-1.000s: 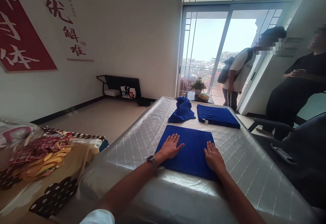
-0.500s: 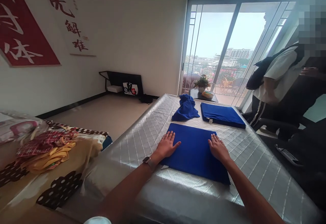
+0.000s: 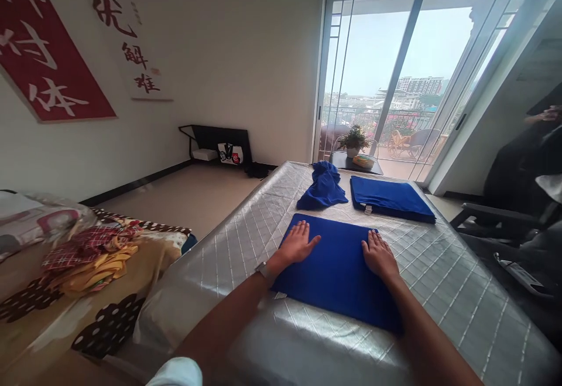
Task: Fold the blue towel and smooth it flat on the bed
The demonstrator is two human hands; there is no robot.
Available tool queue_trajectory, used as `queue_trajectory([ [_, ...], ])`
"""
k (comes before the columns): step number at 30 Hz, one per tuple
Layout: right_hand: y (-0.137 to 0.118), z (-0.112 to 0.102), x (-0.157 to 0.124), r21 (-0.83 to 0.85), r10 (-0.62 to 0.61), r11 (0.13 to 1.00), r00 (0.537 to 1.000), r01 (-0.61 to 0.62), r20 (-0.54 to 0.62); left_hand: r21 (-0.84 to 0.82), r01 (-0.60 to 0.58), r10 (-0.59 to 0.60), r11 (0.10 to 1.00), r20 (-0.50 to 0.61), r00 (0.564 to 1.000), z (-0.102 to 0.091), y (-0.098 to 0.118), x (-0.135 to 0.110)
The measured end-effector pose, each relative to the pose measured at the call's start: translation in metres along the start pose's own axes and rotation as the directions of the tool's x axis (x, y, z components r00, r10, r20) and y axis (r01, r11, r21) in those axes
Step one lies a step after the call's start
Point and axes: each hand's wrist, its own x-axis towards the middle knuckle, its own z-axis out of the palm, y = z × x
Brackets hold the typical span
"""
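A blue cloth [image 3: 336, 269], folded into a flat rectangle, lies on the silver quilted mattress [image 3: 237, 251] in front of me. My left hand [image 3: 299, 243] rests flat on its left side, fingers extended and thumb apart. On the right side of the same cloth, my right hand [image 3: 380, 255] lies flat with its fingers stretched out. A small white tag pokes out at the cloth's near left edge. Beyond it to the right sits a stack of folded blue cloths [image 3: 390, 195], also showing a white tag. A crumpled blue cloth [image 3: 324, 188] lies left of that stack.
At left, a patterned bed [image 3: 48, 339] holds a checked and yellow heap of fabric [image 3: 94, 257]. A potted plant [image 3: 353, 140] stands on a small table past the mattress, before a glass sliding door. A dark chair [image 3: 492, 216] and a person in dark clothing are at right.
My view has shifted slightly, and both hands stay flat on the cloth. The person in a white top at the right has gone out of view.
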Motion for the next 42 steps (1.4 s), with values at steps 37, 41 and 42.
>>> queue_trajectory([
  [37,-0.003,-0.013,0.018,0.024,0.048,0.998,0.997,-0.05,0.057,0.078,0.134,-0.122,0.988,-0.134,0.983,0.01,-0.042,0.048],
  [41,-0.001,-0.004,0.014,0.006,0.047,0.999,0.999,-0.047,0.001,0.086,0.13,-0.117,0.988,-0.136,0.984,0.011,-0.044,0.049],
  [42,-0.001,-0.003,0.013,0.001,0.042,0.999,0.999,-0.042,-0.011,0.09,0.127,-0.115,0.988,-0.132,0.985,0.01,-0.044,0.049],
])
